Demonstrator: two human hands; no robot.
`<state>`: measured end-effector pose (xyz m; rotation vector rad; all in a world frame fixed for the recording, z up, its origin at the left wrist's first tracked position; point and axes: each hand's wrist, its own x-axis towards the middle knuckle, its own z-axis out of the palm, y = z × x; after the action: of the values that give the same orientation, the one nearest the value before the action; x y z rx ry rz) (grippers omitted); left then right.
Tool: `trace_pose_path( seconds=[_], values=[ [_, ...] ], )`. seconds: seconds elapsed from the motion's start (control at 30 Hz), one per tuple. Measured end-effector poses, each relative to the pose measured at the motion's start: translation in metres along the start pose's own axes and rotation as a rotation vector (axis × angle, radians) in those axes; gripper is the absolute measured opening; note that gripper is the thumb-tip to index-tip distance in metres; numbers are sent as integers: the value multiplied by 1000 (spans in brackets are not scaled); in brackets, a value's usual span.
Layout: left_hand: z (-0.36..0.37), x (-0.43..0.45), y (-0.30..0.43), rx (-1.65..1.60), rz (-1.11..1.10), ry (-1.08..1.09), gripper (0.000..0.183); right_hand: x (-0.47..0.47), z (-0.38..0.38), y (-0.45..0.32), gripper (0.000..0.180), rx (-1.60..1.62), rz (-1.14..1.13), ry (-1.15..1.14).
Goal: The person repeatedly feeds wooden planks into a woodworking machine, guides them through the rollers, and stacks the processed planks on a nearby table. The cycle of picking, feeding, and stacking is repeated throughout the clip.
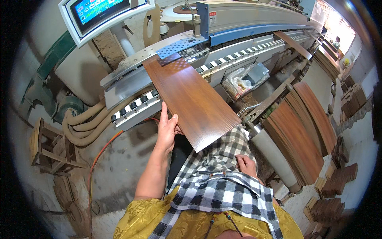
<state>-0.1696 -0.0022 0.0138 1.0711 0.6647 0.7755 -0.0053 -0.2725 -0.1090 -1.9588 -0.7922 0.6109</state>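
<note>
A brown wood-grain panel [197,101] slants across the middle of the view. Its far end lies under a perforated blue guard plate [176,47] on an edge-banding machine [256,18]. Along the panel's left edge, my left hand [167,128] grips it, thumb on the edge and index finger pointing forward; the other fingers are partly hidden beneath. The near corner of the panel overhangs my checked apron [222,191]. My right hand [247,165] rests low against the apron at my right side, fingers bent. Its palm is hidden, and no object shows in it.
A conveyor track [140,104] of black and white pads runs along the machine. Right of me are a roller [276,161] and stacked panels [295,140]. A wire basket [244,80] hangs by the track. Left stand a wooden stool [53,149], hoses [86,128] and a touchscreen [101,12].
</note>
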Motion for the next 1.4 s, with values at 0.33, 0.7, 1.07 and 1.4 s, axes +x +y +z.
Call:
trace_pose_path(
  seconds=[0.33, 0.7, 1.07, 1.4],
  values=[
    [28, 19, -6, 3, -5, -63, 64, 0, 2, 4, 20, 6, -16, 33],
    [96, 68, -31, 40, -15, -99, 63, -2, -6, 4, 20, 189, 79, 33],
    [184, 122, -57, 101, -31, -95, 64, -22, -101, 22, 20, 451, 144, 421],
    [255, 111, -164, 593, 51, -649, 59, -111, -261, 86, 37, -864, 302, 1434]
  ],
)
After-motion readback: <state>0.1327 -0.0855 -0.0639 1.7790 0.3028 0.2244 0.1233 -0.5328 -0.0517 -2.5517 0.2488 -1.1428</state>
